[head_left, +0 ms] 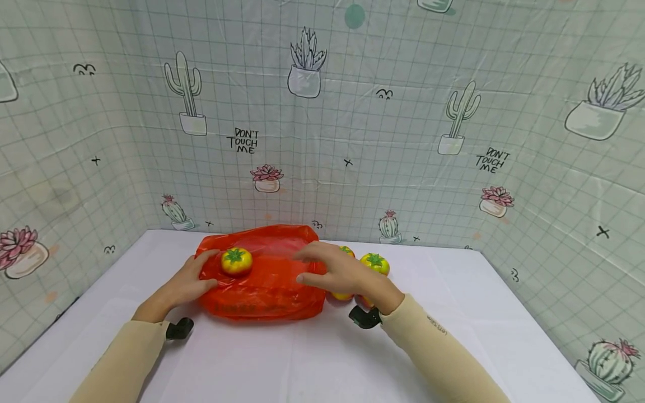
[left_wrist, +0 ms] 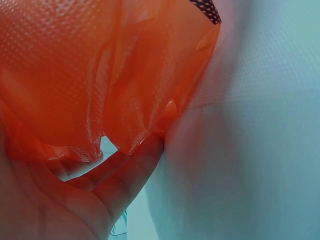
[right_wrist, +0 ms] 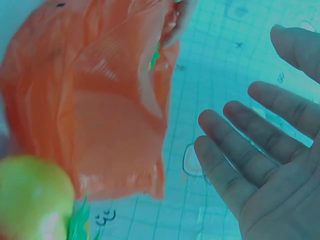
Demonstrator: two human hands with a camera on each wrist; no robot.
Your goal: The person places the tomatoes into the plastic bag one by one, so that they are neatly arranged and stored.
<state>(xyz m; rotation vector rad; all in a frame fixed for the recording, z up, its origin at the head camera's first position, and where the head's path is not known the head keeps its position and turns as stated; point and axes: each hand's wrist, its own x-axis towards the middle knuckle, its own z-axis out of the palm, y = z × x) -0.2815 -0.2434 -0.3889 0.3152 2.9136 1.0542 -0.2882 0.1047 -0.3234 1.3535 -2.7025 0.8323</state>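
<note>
Fingers [left_wrist: 134, 172] of left hand [head_left: 187, 282] touch red bag [head_left: 267, 299].

Looks like a small staged rec. booth, lab-type setup; bldg. type can't tell. White tabletop [head_left: 242, 369], w/ pale grid-print sheeting [head_left: 347, 196] standing round its left, far & right sides like a 3-sided encl. Sheeting's creased & shiny in spots, esp. on right, so prob. hung plastic or cloth. Print = potted cacti [head_left: 185, 84], succulents [head_left: 267, 178] etc., plus "DON'T TOUCH ME" lettering [head_left: 243, 141], shown 2x. Blk. wrist gear [head_left: 365, 317] at near side, both arms, adds to rec. look. Rm. beyond sheeting hidden.
</note>
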